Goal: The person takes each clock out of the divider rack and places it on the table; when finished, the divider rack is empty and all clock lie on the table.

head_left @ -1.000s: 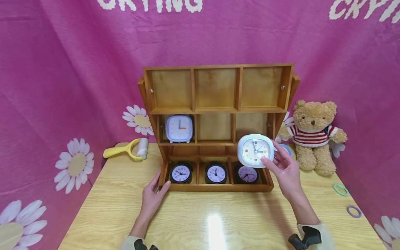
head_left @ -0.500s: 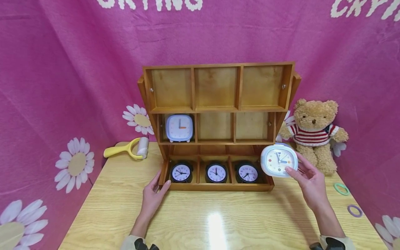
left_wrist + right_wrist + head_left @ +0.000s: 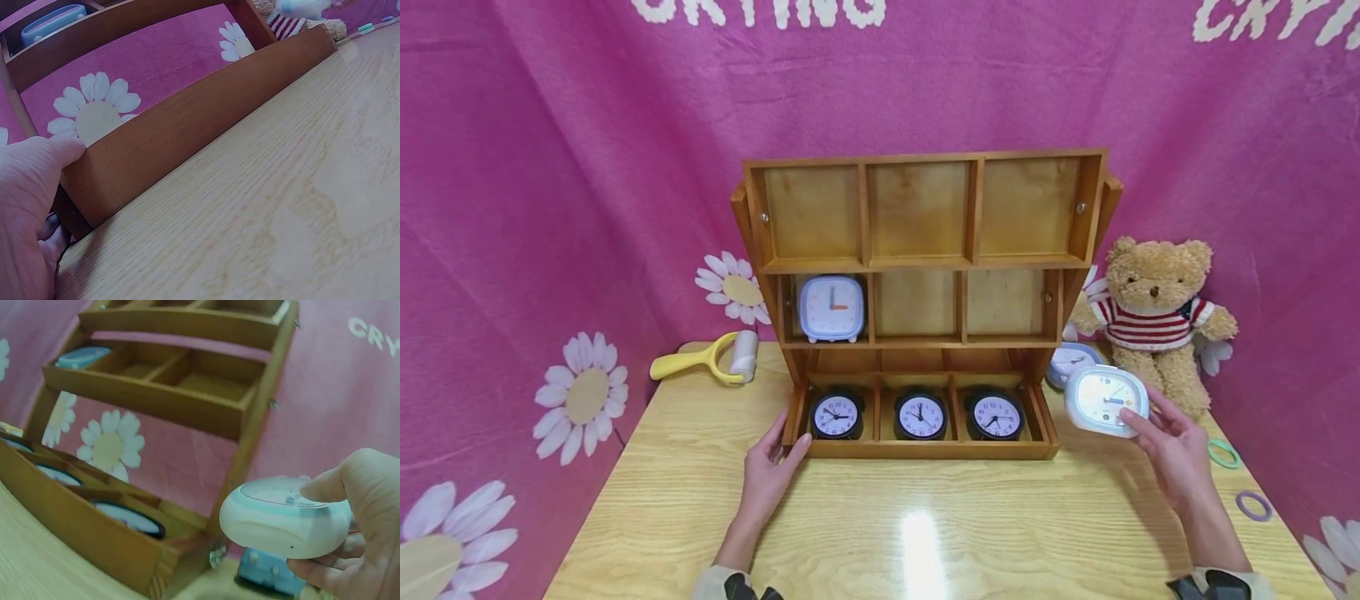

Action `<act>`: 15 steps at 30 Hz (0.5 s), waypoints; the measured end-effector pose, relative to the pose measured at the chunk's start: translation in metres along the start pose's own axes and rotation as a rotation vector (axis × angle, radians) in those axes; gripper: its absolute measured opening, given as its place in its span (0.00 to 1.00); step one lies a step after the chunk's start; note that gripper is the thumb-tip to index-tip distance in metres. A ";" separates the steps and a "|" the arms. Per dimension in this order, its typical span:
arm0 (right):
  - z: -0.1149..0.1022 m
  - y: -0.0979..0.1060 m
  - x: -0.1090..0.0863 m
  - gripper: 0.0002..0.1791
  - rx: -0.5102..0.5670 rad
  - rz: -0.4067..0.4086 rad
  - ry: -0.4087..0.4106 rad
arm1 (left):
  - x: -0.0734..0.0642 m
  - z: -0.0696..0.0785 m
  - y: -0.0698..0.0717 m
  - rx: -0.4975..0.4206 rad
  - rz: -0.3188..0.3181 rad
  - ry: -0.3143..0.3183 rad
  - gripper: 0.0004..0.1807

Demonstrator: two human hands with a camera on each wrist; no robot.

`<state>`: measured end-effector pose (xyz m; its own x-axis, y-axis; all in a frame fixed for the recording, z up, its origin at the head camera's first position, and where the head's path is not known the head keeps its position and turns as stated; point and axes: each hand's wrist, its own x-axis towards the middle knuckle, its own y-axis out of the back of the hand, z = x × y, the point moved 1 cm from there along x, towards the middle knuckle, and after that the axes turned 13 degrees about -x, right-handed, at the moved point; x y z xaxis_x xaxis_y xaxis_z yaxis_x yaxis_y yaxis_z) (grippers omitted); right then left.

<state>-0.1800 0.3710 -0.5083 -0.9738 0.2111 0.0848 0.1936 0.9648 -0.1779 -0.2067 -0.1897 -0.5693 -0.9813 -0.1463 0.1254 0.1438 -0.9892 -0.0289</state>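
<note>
My right hand (image 3: 1176, 458) pinches a white and pale-blue alarm clock (image 3: 1105, 402), thumb on its face and fingers underneath. In the right wrist view the held alarm clock (image 3: 284, 515) is off the table, tilted back. A blue alarm clock (image 3: 1072, 363) sits on the table just behind it, partly covered. My left hand (image 3: 769, 471) grips the front left corner of a three-tier wooden shelf (image 3: 917, 451), thumb on the front board. Several clocks are in the shelf: black round clocks (image 3: 837, 416) in the bottom row and a lavender square clock (image 3: 831, 308) at middle left.
A teddy bear (image 3: 1157, 325) in a striped sweater sits right of the shelf. Green (image 3: 1224, 454) and purple rings (image 3: 1253, 506) lie at the table's right edge. A yellow-handled lint roller (image 3: 707, 360) lies at left. A pink curtain (image 3: 925, 83) surrounds the table.
My right hand has carried the white and pale-blue clock from in front of the bottom right compartment rightward and down, past the shelf's side. The left hand has stayed at the shelf corner.
</note>
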 end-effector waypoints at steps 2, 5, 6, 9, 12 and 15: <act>0.007 0.007 0.002 0.28 -0.031 0.029 -0.043 | 0.000 0.000 0.000 0.002 0.000 0.001 0.38; 0.017 0.013 0.005 0.22 -0.113 0.060 -0.098 | 0.001 -0.001 0.000 -0.001 0.002 0.003 0.37; 0.021 0.015 0.006 0.20 -0.150 0.068 -0.113 | 0.001 -0.001 0.000 -0.002 0.003 0.003 0.37; 0.029 0.017 0.008 0.15 -0.242 0.082 -0.148 | 0.002 -0.002 0.001 -0.002 0.004 0.006 0.37; 0.034 0.018 0.011 0.13 -0.287 0.097 -0.198 | 0.002 -0.003 0.001 0.007 0.003 0.007 0.37; 0.035 0.018 0.013 0.15 -0.357 0.096 -0.277 | 0.001 -0.001 0.002 0.011 -0.001 -0.001 0.37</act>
<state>-0.1930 0.3854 -0.5447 -0.9352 0.2992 -0.1892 0.2663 0.9468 0.1808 -0.2072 -0.1913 -0.5706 -0.9813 -0.1453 0.1266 0.1441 -0.9894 -0.0183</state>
